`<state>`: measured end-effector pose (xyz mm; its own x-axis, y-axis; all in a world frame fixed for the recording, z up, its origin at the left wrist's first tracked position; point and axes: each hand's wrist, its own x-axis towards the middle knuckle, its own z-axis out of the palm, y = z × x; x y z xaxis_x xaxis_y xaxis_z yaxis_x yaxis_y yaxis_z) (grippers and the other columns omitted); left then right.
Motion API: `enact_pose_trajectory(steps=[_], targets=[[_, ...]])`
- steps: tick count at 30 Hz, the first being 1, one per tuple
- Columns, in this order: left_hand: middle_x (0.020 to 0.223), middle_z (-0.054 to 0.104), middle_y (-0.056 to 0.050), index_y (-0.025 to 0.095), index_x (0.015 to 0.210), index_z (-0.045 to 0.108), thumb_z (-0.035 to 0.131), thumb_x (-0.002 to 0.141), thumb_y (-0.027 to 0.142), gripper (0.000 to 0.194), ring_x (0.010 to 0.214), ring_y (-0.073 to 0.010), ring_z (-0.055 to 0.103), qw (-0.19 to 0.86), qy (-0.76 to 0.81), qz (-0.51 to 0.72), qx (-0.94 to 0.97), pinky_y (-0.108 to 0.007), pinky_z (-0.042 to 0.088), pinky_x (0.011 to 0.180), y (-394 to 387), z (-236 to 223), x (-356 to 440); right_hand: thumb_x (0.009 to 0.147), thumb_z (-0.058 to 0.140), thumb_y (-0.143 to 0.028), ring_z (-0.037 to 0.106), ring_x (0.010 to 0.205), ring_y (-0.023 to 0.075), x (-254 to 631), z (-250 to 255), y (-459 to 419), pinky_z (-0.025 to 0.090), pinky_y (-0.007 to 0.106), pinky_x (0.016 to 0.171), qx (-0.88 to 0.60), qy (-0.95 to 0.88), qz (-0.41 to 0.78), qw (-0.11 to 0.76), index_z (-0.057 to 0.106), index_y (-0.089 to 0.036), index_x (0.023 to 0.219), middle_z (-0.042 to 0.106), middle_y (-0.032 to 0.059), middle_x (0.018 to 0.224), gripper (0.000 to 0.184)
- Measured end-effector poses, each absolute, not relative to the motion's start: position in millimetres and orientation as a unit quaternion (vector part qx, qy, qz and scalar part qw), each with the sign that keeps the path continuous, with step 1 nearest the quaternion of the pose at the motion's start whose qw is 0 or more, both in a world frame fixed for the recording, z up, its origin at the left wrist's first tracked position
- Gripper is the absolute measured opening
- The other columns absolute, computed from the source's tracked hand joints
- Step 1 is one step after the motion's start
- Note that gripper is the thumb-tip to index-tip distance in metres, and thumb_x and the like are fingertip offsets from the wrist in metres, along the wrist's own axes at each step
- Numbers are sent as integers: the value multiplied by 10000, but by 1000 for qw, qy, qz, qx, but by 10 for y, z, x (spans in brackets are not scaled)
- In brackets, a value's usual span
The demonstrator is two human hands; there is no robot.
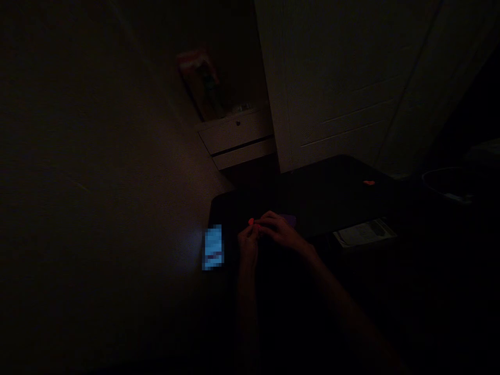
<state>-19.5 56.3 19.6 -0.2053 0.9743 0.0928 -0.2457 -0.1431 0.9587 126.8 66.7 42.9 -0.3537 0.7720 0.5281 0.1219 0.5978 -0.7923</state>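
In dim light both hands meet over a dark table [316, 192]. My left hand [248, 240] is closed, its fingertips pinching a small bright red-orange piece [251, 222]. From the right, my right hand [276, 229] reaches across with bent fingers closed at the same piece. What the piece is made of is too dark to tell; it looks like folded paper. Just behind my right hand lies a flat purple thing [289, 220], partly hidden by it. Farther right on the table is another small orange-red piece [369, 183].
A lit screen [213, 248], blurred out, glows at the table's left end beside the wall [117, 198]. A printed paper or booklet [365, 233] lies by the table's near edge. Behind stand a drawer unit [238, 136] and a pale door-like panel [332, 94]. A round-rimmed container [449, 172] is at right.
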Motion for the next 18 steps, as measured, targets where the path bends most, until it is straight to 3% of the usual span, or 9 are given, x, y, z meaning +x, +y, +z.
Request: enact_pose_trajectory(steps=[5,12,18], targets=[[615,547,26,134,738,719,830,689,497,383,576,-75,462,488,437,630,417,-207,365,550,547,205,-199,1002,575,-384,646,1035,205,1265,415,682,516,347,922,-285,-759,341,475,726,-225,1148,651,86,1120,264],[644,558,18,132,785,693,767,756,602,476,603,-87,479,517,422,621,411,-220,368,577,553,204,-168,1009,569,-336,656,894,189,1238,490,683,510,324,827,-332,-754,304,479,736,-192,998,686,67,963,220],[720,636,-21,122,818,682,772,742,609,501,649,-110,546,591,366,625,354,-241,388,607,591,219,-134,1018,542,-263,621,1010,222,1165,402,706,481,369,922,-368,-745,232,506,711,-200,1029,691,88,1035,181]])
